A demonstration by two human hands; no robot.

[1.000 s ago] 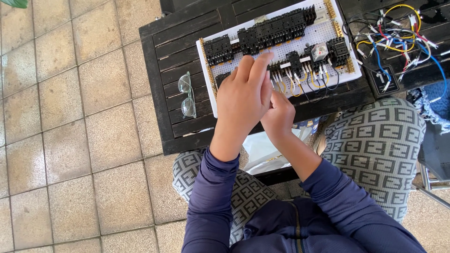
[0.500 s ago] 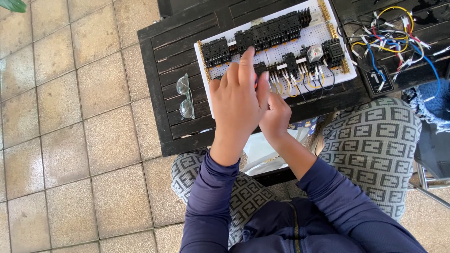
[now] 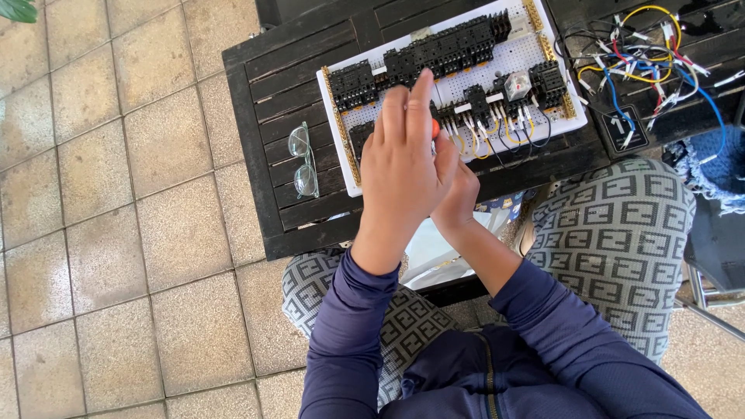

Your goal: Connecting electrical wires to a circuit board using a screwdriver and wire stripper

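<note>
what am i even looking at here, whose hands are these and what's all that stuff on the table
The picture comes from a camera worn on a person's head, looking down at their own two bare hands. Both hands meet over a white perforated board carrying black electrical blocks and short wires. The left hand is raised with fingers spread; the right hand sits partly hidden behind it, and something small and orange shows between them. The board lies on a dark slatted table, beside clear glasses and a tangle of coloured wires.
</note>
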